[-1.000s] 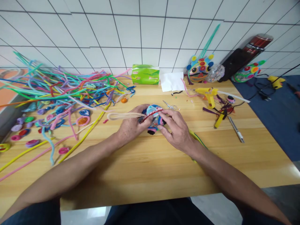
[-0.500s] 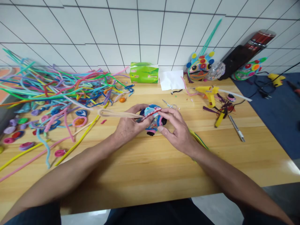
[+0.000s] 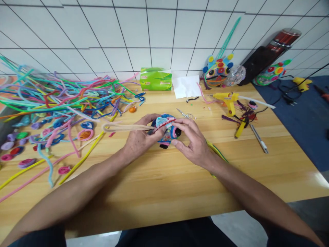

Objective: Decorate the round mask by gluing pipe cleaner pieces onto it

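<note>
A small colourful craft piece, blue and pink with black round knobs and a red strip across it, is between my hands over the wooden table. Wrapped round its left side is my left hand, thumb pressed on the front. A beige pipe-cleaner loop sticks out leftward from the piece, past that hand. The fingertips of my right hand touch the piece's right side and the end of the red strip, with thumb and forefinger bent around it.
Pipe cleaners and coiled pieces spread over the left side. Behind are a green tissue pack, white paper and scissors. On the right lie a yellow glue gun, a cutter and decorated figures.
The view has shifted slightly, moving the scene a little to the left. Both hands keep nearly the same hold on the craft piece.
</note>
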A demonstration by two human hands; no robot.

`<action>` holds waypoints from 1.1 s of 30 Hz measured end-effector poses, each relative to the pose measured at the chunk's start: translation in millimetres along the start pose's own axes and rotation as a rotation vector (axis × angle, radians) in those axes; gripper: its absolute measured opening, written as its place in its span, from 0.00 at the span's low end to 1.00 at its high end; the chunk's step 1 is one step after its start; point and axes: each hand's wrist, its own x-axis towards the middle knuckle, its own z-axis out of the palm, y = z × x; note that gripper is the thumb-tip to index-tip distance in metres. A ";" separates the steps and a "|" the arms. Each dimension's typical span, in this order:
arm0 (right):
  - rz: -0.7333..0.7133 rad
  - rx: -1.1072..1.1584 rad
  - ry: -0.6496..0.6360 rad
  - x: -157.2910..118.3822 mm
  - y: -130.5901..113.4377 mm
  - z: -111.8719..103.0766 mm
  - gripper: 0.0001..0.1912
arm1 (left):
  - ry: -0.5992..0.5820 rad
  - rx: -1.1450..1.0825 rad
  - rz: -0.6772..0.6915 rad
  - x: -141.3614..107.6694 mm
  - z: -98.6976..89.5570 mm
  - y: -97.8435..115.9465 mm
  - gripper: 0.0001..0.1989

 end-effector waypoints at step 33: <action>0.417 0.176 0.404 24.9 32.6 -49.4 0.16 | 0.006 -0.019 -0.081 -3.2 -0.9 -2.2 0.23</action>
